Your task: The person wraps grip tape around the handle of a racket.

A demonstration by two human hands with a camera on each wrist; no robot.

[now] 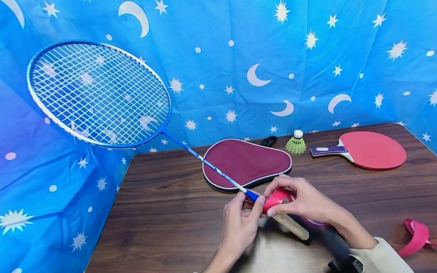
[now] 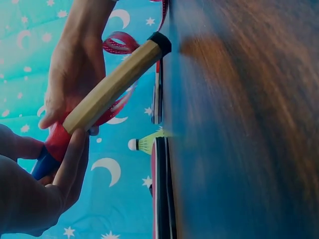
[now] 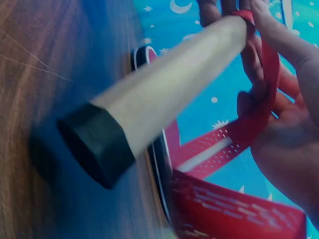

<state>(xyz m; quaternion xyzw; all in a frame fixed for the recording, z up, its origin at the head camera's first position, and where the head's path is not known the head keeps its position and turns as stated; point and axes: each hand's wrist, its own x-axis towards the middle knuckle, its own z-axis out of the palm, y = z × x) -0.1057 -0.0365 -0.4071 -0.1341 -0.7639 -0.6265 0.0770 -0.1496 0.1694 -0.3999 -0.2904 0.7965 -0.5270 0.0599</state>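
Note:
A blue and white badminton racket (image 1: 168, 133) slants up to the left, its strung head raised off the table. My left hand (image 1: 239, 225) pinches it at the blue cone (image 1: 252, 195) above the handle. Red perforated grip tape (image 1: 275, 199) wraps the upper end of the bare wooden handle (image 1: 293, 226); the right hand (image 1: 306, 196) holds this tape between thumb and fingers. In the right wrist view a loose length of tape (image 3: 214, 147) hangs from that hand. The handle's black end cap (image 2: 160, 44) shows in the left wrist view.
Behind the hands lies a maroon paddle case (image 1: 246, 162). Beside it stand a yellow-green shuttlecock (image 1: 296, 144) and a red table tennis paddle (image 1: 375, 149). Curled red tape (image 1: 418, 237) lies on the wooden table (image 1: 164, 226) at the right. A starry blue cloth (image 1: 207, 63) hangs behind.

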